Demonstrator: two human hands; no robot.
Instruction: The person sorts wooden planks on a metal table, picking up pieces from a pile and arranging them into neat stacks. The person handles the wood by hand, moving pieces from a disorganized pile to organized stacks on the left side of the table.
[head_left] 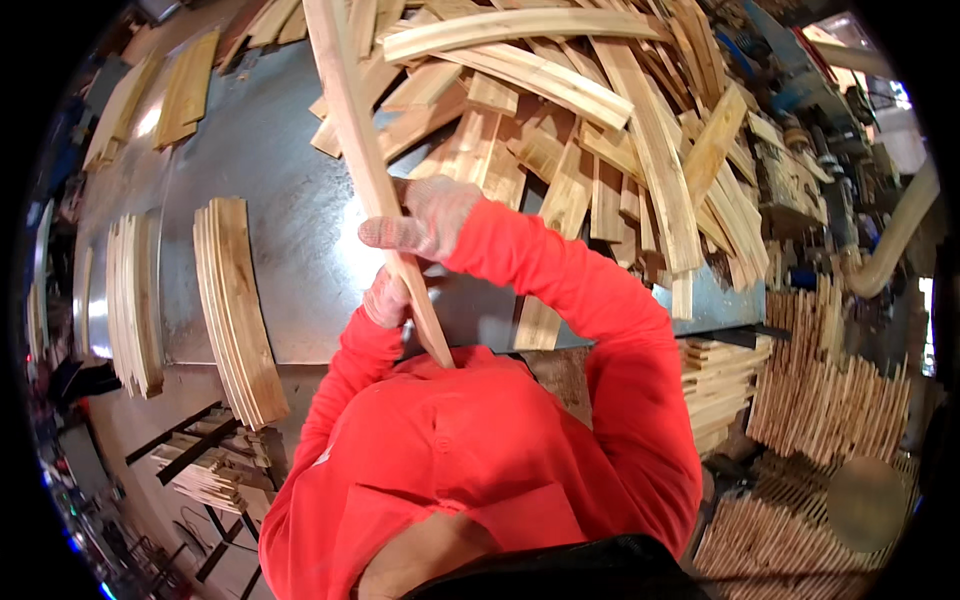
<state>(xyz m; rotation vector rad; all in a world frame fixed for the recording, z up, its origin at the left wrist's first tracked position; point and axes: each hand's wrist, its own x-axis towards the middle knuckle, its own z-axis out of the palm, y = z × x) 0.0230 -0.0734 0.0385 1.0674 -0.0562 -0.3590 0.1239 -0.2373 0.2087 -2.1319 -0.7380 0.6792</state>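
Note:
A long, pale wooden slat [362,150] stands out from my chest toward the far side of the table, with its near end close to my red shirt. My gloved right hand [430,216] is closed round it from the right, the thumb lying across its upper face. Nearer to me, my gloved left hand [386,298] grips the same slat from underneath; the slat hides part of its fingers. Just past my right hand lies a loose heap of wooden slats [560,80], some straight and some curved, crossing one another at many angles.
The metal-topped table [270,140] carries a curved stack of slats [235,300] on the left, another stack [133,300] beside it, and boards [187,90] at the far left. Piled wood [830,410] stands at the lower right, near machinery and a bent pipe [900,225].

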